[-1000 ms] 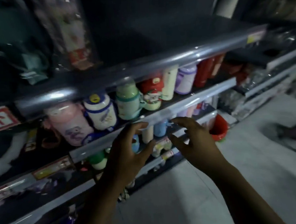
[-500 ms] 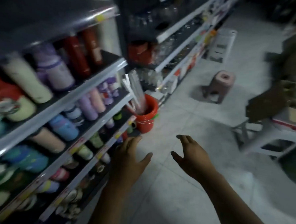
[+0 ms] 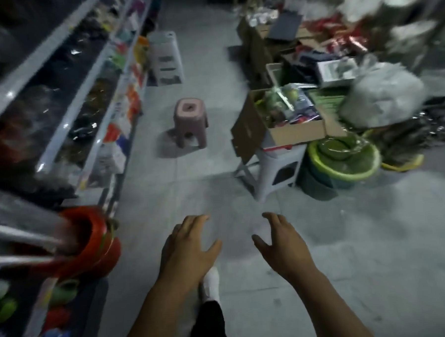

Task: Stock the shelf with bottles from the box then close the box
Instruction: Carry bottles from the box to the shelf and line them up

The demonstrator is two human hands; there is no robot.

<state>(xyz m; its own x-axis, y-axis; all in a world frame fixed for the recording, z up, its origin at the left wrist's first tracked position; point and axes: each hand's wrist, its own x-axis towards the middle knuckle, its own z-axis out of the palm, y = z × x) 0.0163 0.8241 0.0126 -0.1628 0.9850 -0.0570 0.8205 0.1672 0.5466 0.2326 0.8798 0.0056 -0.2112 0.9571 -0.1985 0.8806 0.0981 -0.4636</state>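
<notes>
Grey floor tiles (image 3: 375, 250) spread beneath both grips. The person's left grip (image 3: 188, 250) and right grip (image 3: 282, 245) hang side by side above the floor, palms down. Their fingers are spread and loosely bent, holding nothing, and the two grips do not touch. Just under the left grip's wrist, a foot in a white sock (image 3: 210, 282) rests on the tiles.

The cardboard box (image 3: 297, 134) sits ahead of the right grip and a little to its right, well apart from it, on top of a white plastic stool (image 3: 275, 165). Its flaps are folded outward, with one hanging down on the side nearer the grips. Inside lie goods wrapped in clear plastic, too blurred to tell apart. A green basin (image 3: 344, 162) stands on the floor just right of the stool.

The shelf (image 3: 80, 101) runs along the left of the left grip, its pale rails receding up the aisle. Its lowest tiers, level with the left forearm, carry coloured goods (image 3: 64, 291) smeared by blur. A red bucket (image 3: 96, 247) stands beside the shelf, near the left grip's outer side, with pale rods sticking out of it. Straight ahead of the left grip, well apart, a pink stool (image 3: 190, 123) stands alone on the floor.
</notes>
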